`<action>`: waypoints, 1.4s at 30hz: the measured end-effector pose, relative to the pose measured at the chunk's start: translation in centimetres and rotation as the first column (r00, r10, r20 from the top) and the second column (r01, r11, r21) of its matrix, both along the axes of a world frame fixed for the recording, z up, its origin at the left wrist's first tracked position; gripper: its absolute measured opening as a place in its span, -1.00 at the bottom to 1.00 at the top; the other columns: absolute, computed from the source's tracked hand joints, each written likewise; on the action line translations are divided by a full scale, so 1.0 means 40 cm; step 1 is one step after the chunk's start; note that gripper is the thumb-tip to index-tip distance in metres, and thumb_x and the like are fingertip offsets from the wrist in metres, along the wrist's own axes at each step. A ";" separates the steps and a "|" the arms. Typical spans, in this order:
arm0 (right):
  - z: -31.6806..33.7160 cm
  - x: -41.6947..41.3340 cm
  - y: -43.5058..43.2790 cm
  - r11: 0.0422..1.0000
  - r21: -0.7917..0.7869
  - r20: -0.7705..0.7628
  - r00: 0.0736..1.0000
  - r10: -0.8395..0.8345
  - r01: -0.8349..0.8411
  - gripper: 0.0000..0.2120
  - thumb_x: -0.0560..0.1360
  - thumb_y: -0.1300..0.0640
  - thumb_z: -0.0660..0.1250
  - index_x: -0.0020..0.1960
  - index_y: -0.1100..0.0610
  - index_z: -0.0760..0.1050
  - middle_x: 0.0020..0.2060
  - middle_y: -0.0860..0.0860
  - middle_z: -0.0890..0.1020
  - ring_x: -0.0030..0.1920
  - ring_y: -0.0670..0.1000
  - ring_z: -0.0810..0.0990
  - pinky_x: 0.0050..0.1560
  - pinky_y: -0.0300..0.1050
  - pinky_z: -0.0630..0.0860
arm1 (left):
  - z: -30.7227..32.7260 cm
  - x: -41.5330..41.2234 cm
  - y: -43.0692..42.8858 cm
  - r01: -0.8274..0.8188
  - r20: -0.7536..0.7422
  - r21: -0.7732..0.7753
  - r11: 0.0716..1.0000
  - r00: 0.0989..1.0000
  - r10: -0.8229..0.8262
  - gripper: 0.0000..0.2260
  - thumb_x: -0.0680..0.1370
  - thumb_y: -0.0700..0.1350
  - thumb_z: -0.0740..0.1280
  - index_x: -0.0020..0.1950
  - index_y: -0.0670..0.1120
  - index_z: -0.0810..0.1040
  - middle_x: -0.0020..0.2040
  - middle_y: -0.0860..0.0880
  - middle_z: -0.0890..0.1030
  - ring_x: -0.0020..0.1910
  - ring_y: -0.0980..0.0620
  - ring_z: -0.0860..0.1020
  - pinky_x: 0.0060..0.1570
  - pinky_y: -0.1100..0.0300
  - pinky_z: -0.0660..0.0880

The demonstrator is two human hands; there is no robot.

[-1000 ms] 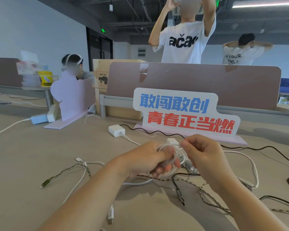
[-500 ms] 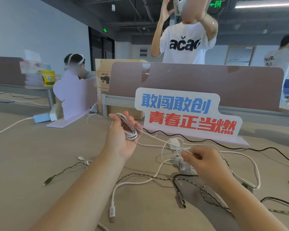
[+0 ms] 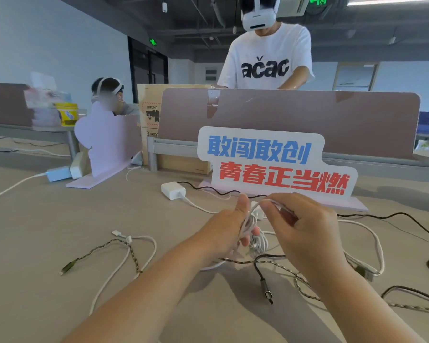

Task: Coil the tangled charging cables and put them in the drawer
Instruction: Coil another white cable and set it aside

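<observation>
My left hand is gripping the coiled white cable, thumb up, while my right hand is pinching its loose strand just beside it, above the table. Behind, a lettered sign is standing. A braided cable and a black cable are lying tangled underneath, with a white charger sitting nearby.

Charging cables: one looped, others loose.
white cable wound in loops, gripped by the left hand, free strand pinched by the right hand; loose white lead and braided cable sprawl to its left; black cable tangled below.
</observation>
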State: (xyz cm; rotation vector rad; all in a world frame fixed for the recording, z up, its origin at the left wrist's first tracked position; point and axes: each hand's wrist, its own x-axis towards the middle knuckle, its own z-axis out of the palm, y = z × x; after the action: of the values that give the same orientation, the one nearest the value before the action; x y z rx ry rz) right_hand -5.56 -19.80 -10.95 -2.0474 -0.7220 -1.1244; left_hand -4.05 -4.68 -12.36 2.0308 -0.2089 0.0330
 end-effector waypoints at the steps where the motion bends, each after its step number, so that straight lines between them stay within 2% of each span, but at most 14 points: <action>1: -0.002 0.004 -0.003 1.000 0.016 -0.021 0.999 -0.025 0.025 -0.89 0.41 0.13 0.43 -0.08 0.12 0.64 -0.32 -0.07 0.64 -0.34 -0.06 0.58 -0.28 -0.26 0.51 | -0.001 -0.002 -0.001 0.093 -0.083 -0.098 0.991 0.991 -0.101 -0.22 0.34 0.50 -0.20 -0.20 -0.03 0.60 -0.41 0.05 0.48 -0.41 0.08 0.38 -0.39 0.24 0.35; 3: -0.004 0.010 -0.007 0.996 0.060 -0.098 0.994 -0.057 0.063 -0.91 0.41 0.09 0.42 -0.11 0.07 0.63 -0.33 -0.16 0.59 -0.32 -0.10 0.57 -0.25 -0.25 0.50 | 0.002 -0.014 -0.001 0.299 -0.174 -0.288 0.910 0.918 -0.356 -0.26 0.32 0.54 -0.06 -0.17 -0.05 0.59 -0.40 0.04 0.44 -0.43 0.11 0.28 -0.50 0.33 0.26; 6: 0.000 0.014 -0.013 0.992 0.119 -0.207 0.978 -0.023 0.048 -0.84 0.40 0.05 0.42 -0.27 -0.15 0.48 -0.41 -0.29 0.53 -0.29 -0.19 0.56 -0.29 -0.34 0.43 | 0.008 -0.025 -0.002 0.478 -0.082 -0.288 0.830 0.851 -0.518 -0.55 0.38 0.40 0.29 -0.21 0.01 0.59 -0.40 0.01 0.42 -0.48 0.13 0.26 -0.54 0.37 0.23; 10: 0.002 0.016 -0.013 0.989 0.145 -0.244 0.970 0.015 0.021 -0.81 0.41 0.03 0.42 -0.34 -0.09 0.48 -0.56 -0.20 0.49 -0.36 -0.18 0.50 -0.39 -0.41 0.34 | 0.027 -0.010 0.015 0.170 0.152 -0.237 0.956 0.979 -0.136 -0.66 0.55 0.16 0.19 -0.20 -0.06 0.57 -0.44 0.04 0.51 -0.51 0.10 0.38 -0.51 0.29 0.34; 12: -0.004 0.023 -0.013 0.989 0.148 -0.327 0.944 0.039 0.010 -0.74 0.43 -0.01 0.38 -0.41 -0.03 0.46 -0.61 -0.15 0.46 -0.46 -0.14 0.42 -0.43 -0.37 0.29 | 0.039 0.003 0.029 -0.011 0.189 -0.412 0.911 0.977 0.097 -0.65 0.60 0.09 0.13 -0.14 -0.11 0.58 -0.40 0.05 0.58 -0.48 0.09 0.46 -0.45 0.25 0.44; 16: -0.026 0.048 -0.029 0.998 0.058 -0.516 0.856 0.023 0.009 -0.64 0.47 -0.07 0.31 -0.40 0.12 0.47 -0.59 -0.04 0.42 -0.51 -0.12 0.33 -0.38 -0.19 0.33 | 0.085 0.018 0.089 -0.060 0.002 -0.952 0.302 0.980 0.200 -0.60 0.64 0.10 0.06 -0.09 -0.13 0.55 -0.23 -0.09 0.69 -0.32 -0.01 0.66 -0.28 0.07 0.64; 21: -0.041 0.056 -0.036 1.000 0.025 -0.591 0.807 0.005 0.012 -0.69 0.48 -0.09 0.30 -0.35 0.05 0.52 -0.57 -0.09 0.47 -0.47 -0.12 0.40 -0.37 -0.21 0.39 | 0.081 0.017 0.100 0.016 0.013 -0.994 -0.105 0.999 0.034 -0.61 0.64 0.12 0.07 -0.11 -0.10 0.54 -0.38 -0.01 0.61 -0.43 0.06 0.61 -0.30 0.06 0.64; 23: -0.039 0.056 -0.040 0.999 0.031 -0.515 0.857 -0.023 0.045 -0.74 0.46 -0.06 0.34 -0.34 0.03 0.53 -0.54 -0.10 0.51 -0.45 -0.11 0.44 -0.36 -0.15 0.43 | 0.068 0.033 0.099 -0.042 -0.045 -0.997 -0.063 0.997 0.057 -0.61 0.64 0.15 0.05 -0.12 -0.07 0.51 -0.45 0.03 0.49 -0.52 0.10 0.47 -0.39 0.22 0.57; 26: -0.034 0.048 -0.042 1.000 -0.016 -0.362 0.932 -0.025 0.021 -0.86 0.43 0.04 0.41 -0.27 0.06 0.58 -0.46 -0.08 0.55 -0.39 -0.07 0.49 -0.34 -0.15 0.46 | 0.054 0.055 0.106 -0.228 -0.129 -0.928 0.296 0.939 0.319 -0.61 0.64 0.15 0.06 -0.14 -0.08 0.48 -0.47 0.03 0.41 -0.57 0.11 0.34 -0.49 0.27 0.39; 28: -0.029 0.038 -0.032 0.997 -0.078 -0.217 0.976 0.011 -0.029 -0.93 0.39 0.14 0.46 -0.25 0.10 0.60 -0.44 -0.11 0.54 -0.34 -0.08 0.47 -0.36 -0.35 0.38 | 0.047 0.047 0.091 -0.382 0.023 -0.657 0.650 0.851 0.524 -0.62 0.65 0.13 0.06 -0.16 -0.06 0.50 -0.43 0.02 0.41 -0.52 0.08 0.37 -0.42 0.19 0.40; 31: -0.016 0.017 -0.010 0.989 -0.086 -0.067 0.991 0.112 -0.117 -0.96 0.36 0.16 0.45 -0.24 0.13 0.62 -0.44 -0.22 0.43 -0.38 -0.18 0.40 -0.34 -0.49 0.29 | 0.030 0.026 0.061 -0.438 0.280 -0.225 0.870 0.826 0.489 -0.62 0.63 0.14 0.07 -0.06 -0.07 0.55 -0.35 0.08 0.47 -0.36 0.10 0.45 -0.33 0.19 0.37; 36: 0.003 -0.010 0.012 0.992 -0.071 0.051 0.993 0.110 -0.106 -0.93 0.38 0.11 0.40 -0.18 0.09 0.63 -0.42 -0.28 0.35 -0.43 -0.16 0.34 -0.39 -0.40 0.29 | 0.011 0.000 0.009 -0.175 0.122 0.079 0.981 0.979 0.165 -0.42 0.55 0.32 -0.04 -0.33 -0.06 0.50 -0.44 0.04 0.47 -0.42 0.06 0.46 -0.29 0.18 0.44; 39: 0.004 -0.003 0.008 0.999 -0.018 0.038 0.999 0.029 -0.028 -0.91 0.38 0.11 0.44 -0.15 0.12 0.63 -0.46 -0.16 0.43 -0.45 -0.14 0.36 -0.39 -0.38 0.30 | 0.007 -0.014 -0.009 0.127 -0.153 -0.243 0.962 0.974 -0.167 -0.34 0.39 0.48 -0.10 -0.30 0.03 0.58 -0.40 0.00 0.47 -0.45 0.10 0.39 -0.42 0.28 0.43; 42: 0.003 0.004 0.003 0.995 0.072 -0.102 0.993 -0.055 0.063 -0.91 0.37 0.07 0.48 -0.17 0.05 0.62 -0.47 -0.07 0.54 -0.45 -0.09 0.45 -0.38 -0.27 0.42 | 0.008 -0.023 -0.001 0.380 -0.215 -0.548 0.745 0.797 -0.565 -0.31 0.18 0.56 0.22 -0.15 -0.06 0.51 -0.36 -0.01 0.43 -0.47 0.16 0.32 -0.52 0.39 0.33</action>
State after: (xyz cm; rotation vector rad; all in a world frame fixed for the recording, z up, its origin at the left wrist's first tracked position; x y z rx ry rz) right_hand -5.41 -19.69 -10.82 -2.0574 -0.5650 -1.0570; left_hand -4.95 -4.72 -12.06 1.3936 -0.4392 -0.5762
